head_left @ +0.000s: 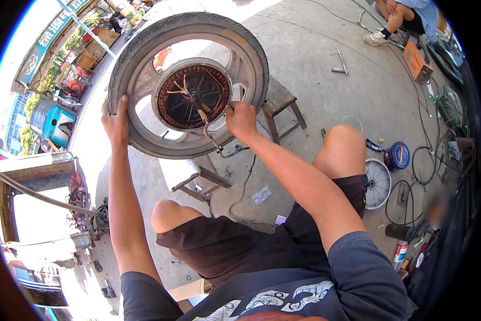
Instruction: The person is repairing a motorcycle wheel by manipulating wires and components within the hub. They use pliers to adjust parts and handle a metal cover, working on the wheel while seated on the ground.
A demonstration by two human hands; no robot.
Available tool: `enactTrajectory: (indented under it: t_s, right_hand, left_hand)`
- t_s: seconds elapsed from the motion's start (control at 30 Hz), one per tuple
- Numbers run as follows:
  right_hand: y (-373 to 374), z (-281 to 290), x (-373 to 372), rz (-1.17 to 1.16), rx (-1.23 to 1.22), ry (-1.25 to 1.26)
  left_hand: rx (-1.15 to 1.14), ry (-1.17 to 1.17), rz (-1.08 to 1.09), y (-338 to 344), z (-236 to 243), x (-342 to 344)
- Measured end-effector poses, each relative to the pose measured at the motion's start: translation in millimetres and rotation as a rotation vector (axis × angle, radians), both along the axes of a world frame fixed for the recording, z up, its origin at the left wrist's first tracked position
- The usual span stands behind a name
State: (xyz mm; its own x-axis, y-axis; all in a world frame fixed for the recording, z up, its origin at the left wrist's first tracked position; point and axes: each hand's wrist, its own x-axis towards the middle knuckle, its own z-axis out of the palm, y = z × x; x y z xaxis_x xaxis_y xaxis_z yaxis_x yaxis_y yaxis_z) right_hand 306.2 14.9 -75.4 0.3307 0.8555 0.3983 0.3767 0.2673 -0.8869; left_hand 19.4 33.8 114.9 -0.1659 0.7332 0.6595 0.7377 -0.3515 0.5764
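A motor wheel with a black tyre (144, 43) and a grey spoked rim (144, 80) is held up in front of me, its hub facing me. In the hub sits a stator ring of copper windings (168, 104), with loose wire ends and a cable (204, 115) coming out of the middle. My left hand (116, 123) grips the tyre's left side, thumb on the near face. Close to the hub's right edge, my right hand (241, 120) is closed on the wheel by a spoke, its fingertips partly hidden.
Below the wheel stand two small stools, one wooden (279, 96) and one pale-topped (189, 174). A T-shaped wrench (341, 65) lies beyond. To the right are a spoked cover disc (378, 184), a blue tub (397, 156), cables and an orange box (416, 63). Another person (406, 18) sits at far right.
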Motion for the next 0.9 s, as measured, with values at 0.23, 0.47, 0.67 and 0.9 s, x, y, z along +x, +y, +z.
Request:
enactTrajectory:
  t_s: [0.23, 0.47, 0.67, 0.9]
  right_hand:
    - [0.4, -1.4, -0.5, -0.008, -0.01, 0.012]
    - [3.3, -4.6, -0.1, 0.013, 0.016, 0.005]
    - [2.4, -2.1, 1.4, 0.001, 0.052, -0.026]
    - [4.4, -3.9, -1.5, -0.022, 0.023, -0.023]
  left_hand:
    - [0.008, 0.006, -0.008, -0.6, 0.2, 1.9]
    - [-0.03, 0.017, 0.01, -4.2, 2.9, 6.4]
    - [-0.02, 0.027, 0.028, -1.4, 0.1, 1.9]
    - [-0.009, 0.033, 0.02, -0.7, 0.3, 1.8]
